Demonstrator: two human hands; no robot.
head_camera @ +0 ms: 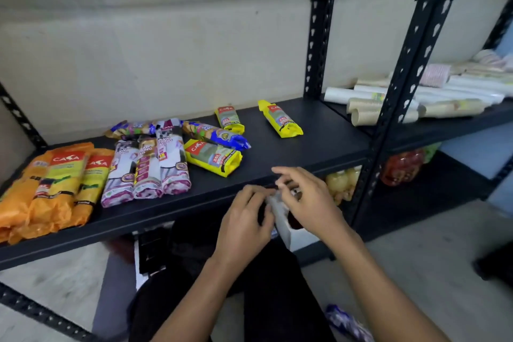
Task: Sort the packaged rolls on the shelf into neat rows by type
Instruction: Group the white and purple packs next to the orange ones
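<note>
1. My left hand (244,219) and right hand (308,200) meet just in front of the shelf (319,130) edge, fingers of both curled round one white packaged roll (281,221), which is blurred.
2. On the shelf, orange packs (55,183) lie at the left, with white-and-purple rolls (147,172) just beside them.
3. Blue rolls (213,133) lie behind these, and three yellow packs (212,159) lie further right.

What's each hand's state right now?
Left hand: grips the white plastic-wrapped pack.
Right hand: pinches the same pack's upper end.
</note>
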